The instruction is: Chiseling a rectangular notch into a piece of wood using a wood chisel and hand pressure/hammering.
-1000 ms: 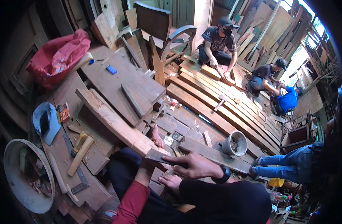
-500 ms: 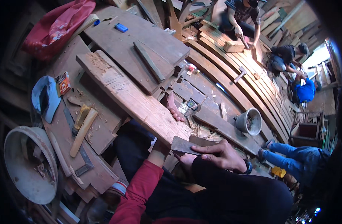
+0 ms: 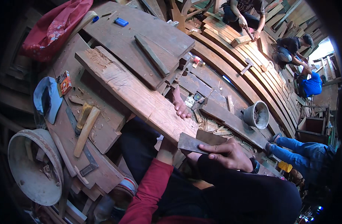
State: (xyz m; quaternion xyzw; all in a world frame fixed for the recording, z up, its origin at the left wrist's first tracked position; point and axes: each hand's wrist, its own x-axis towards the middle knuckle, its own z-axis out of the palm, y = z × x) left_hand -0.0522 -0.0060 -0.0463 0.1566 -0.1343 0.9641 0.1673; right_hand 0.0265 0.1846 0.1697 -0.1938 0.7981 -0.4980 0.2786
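Observation:
A pale, scored wooden board [image 3: 133, 97] lies diagonally, its far end over dark planks. My right hand [image 3: 228, 153], wearing a dark watch, grips a flat dark grey rectangular piece [image 3: 189, 143] against the board's near end, index finger and thumb along it. My left hand [image 3: 165, 148], at the end of a red sleeve, reaches beneath that same end; its fingers are hidden. A bare foot [image 3: 180, 106] shows beside the board.
Left are a basin [image 3: 33, 168], mallet [image 3: 82, 118], square [image 3: 89, 164], blue cap [image 3: 48, 99] and red bag [image 3: 53, 28]. A bucket [image 3: 256, 115] stands right, near someone's jeans-clad legs [image 3: 299, 151]. Co-workers [image 3: 247, 22] [image 3: 290, 52] [image 3: 309, 84] work among long planks [image 3: 238, 67] behind.
The view has tipped downward, so the background co-workers sit higher in the picture. My hands and the board's near end have shifted right in view, the flat piece still in my right hand.

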